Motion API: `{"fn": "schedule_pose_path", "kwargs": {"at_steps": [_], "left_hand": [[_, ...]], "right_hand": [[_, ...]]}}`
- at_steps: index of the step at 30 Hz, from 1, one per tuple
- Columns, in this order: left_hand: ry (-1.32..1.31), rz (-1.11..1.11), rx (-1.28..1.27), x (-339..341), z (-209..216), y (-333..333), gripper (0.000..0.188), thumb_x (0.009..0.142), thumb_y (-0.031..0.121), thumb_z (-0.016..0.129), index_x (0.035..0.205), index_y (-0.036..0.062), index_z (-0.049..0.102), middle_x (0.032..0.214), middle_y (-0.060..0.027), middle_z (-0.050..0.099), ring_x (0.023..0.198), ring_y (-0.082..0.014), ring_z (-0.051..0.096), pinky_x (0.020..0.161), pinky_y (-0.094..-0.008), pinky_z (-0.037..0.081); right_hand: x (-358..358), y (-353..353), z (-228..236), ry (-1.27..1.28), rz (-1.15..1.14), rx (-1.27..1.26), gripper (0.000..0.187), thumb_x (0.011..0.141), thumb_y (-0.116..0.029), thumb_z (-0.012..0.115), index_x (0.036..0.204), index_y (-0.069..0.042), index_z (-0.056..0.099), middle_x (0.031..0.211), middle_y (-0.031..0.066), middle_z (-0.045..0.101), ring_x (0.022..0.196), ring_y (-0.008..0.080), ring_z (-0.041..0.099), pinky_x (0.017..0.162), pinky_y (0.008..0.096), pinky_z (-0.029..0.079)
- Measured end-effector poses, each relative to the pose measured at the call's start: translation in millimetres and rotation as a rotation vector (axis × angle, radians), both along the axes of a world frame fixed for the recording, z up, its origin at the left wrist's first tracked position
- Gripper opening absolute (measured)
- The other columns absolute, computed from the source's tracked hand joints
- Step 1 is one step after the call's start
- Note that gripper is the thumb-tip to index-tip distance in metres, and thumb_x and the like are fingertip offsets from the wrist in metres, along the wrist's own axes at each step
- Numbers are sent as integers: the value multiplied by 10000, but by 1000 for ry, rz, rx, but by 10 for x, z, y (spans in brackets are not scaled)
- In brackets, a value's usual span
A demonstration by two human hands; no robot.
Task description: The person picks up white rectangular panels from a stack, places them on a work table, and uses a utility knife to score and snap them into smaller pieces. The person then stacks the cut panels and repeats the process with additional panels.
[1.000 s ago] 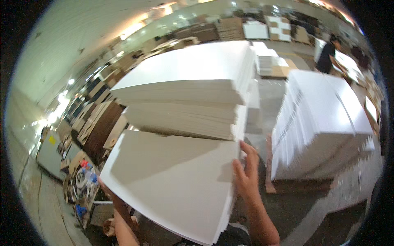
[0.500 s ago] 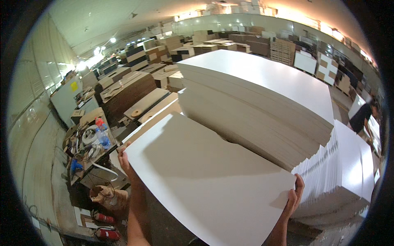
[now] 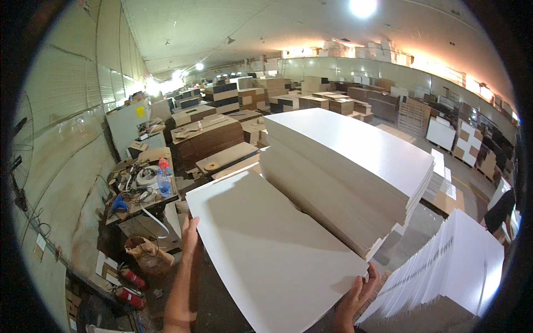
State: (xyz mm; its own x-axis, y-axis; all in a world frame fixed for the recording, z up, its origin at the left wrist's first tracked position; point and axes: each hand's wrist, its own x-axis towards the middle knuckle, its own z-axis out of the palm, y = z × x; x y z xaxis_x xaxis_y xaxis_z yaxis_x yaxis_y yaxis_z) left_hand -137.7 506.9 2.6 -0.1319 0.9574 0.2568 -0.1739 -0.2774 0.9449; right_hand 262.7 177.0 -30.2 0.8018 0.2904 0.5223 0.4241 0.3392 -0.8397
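Observation:
A large white panel (image 3: 266,250) lies flat in front of me, its far long side beside a tall stack of white boards (image 3: 338,183). My left hand (image 3: 190,236) has its fingers closed on the panel's left edge, a little nearer than the far-left corner. At the right end, my right hand (image 3: 360,288) grips the edge by the corner, fingers curled and thumb on the near side. The panel's underside and whatever bears it are mostly hidden. A shadow falls over its far half.
Left stands a cluttered bench (image 3: 130,208) with a blue bottle (image 3: 164,183) and a white coil. A paper sack (image 3: 149,252) and red extinguishers (image 3: 130,297) sit on the floor below. Upright white sheets (image 3: 444,266) fill the near right. Another person (image 3: 499,211) is at the far right.
My view has tilted up and turned left. The panel now lines up more closely with the board edge at its far left. My left hand sits slightly nearer along its edge.

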Motion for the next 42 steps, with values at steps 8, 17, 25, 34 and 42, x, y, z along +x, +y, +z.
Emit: {"fn": "schedule_pose_path", "kwargs": {"at_steps": [8,17,25,34,42], "left_hand": [[-10,-122,95,595,77,-1798,726,1153,288,643,1764,-36,425,1734,-195,543,1572,-313,526,1306,-430,390],[-168,-32,-96,1240,380,-3206,663,1138,198,572,1746,-22,427,1609,-160,620,1442,-266,614,1238,-409,468],[-558,-52,-257,1060,49,-3324,532,1124,309,570,1541,-19,602,1370,-147,700,1250,-264,668,1079,-431,544],[-644,-26,-254,722,80,-3358,566,1063,418,611,1420,-16,677,1259,-159,711,1167,-267,668,995,-420,546],[-410,-18,-113,460,-106,-3266,491,1084,310,624,1418,-44,684,1300,-171,732,1121,-247,703,966,-396,571]], "right_hand": [[186,-274,-20,-13,178,-136,585,1147,-281,671,1654,-41,508,1646,176,397,1553,327,405,1257,513,369],[229,-377,211,-266,39,10,542,1116,-349,756,1479,49,694,1298,179,742,1327,347,666,1241,535,461],[169,-408,-144,16,273,182,498,1104,-327,722,1447,28,660,1529,176,542,1433,321,528,1285,504,351],[-254,-936,159,421,297,-141,227,1059,-232,696,1109,-10,703,1183,132,678,1153,273,608,1081,438,477],[-305,-1146,91,161,466,-159,218,1109,-185,694,1278,-66,626,1283,95,667,1179,191,602,1101,382,479]]}}
